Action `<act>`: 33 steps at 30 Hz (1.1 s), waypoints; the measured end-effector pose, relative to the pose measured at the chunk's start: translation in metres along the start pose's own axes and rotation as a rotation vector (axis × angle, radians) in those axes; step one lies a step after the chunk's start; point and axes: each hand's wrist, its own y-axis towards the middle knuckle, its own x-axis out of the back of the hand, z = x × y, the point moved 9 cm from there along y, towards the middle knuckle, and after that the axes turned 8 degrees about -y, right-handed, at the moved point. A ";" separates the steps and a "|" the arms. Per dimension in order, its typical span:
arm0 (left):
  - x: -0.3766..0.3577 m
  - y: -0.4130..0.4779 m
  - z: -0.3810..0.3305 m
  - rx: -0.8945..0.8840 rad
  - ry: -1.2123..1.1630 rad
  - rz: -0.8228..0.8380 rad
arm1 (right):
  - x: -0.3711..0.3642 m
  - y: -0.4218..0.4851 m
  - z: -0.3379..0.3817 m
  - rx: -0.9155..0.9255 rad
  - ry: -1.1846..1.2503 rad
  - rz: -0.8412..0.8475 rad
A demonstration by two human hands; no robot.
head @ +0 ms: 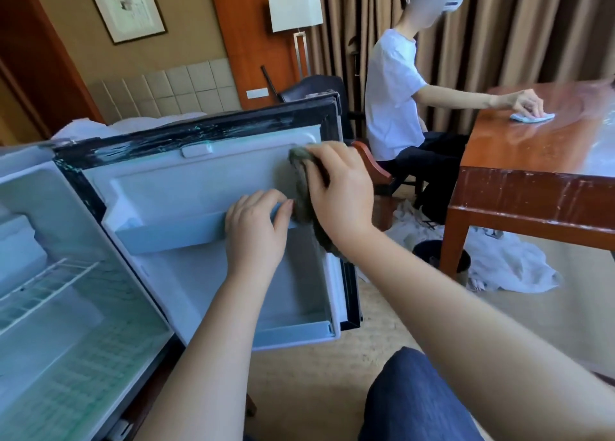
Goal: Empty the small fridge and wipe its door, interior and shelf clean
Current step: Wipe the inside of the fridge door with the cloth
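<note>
The small fridge stands open at the left, its white interior (50, 307) holding a wire shelf (43, 287). The open door (206, 181) faces me with its white inner lining and black seal. My left hand (256, 231) grips the rail of the door's upper shelf (173, 234), fingers curled over its edge. My right hand (339, 191) holds a dark grey-green cloth (301, 187) against the inner lining near the door's upper right corner. The cloth hangs down below my wrist.
A wooden table (532, 191) stands at the right; a seated person in a white shirt (392, 94) wipes it with a pale cloth (532, 117). White linen (506, 264) lies heaped on the carpet under the table. My knee (419, 397) is at the bottom.
</note>
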 end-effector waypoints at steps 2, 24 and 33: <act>0.000 0.001 -0.001 -0.005 -0.010 0.016 | 0.002 -0.021 -0.005 0.027 0.024 -0.007; 0.006 -0.004 -0.001 -0.005 -0.054 0.007 | 0.007 -0.008 -0.002 0.027 0.031 -0.016; -0.001 0.001 0.003 0.019 -0.060 0.004 | -0.005 -0.073 -0.055 0.076 -0.195 0.341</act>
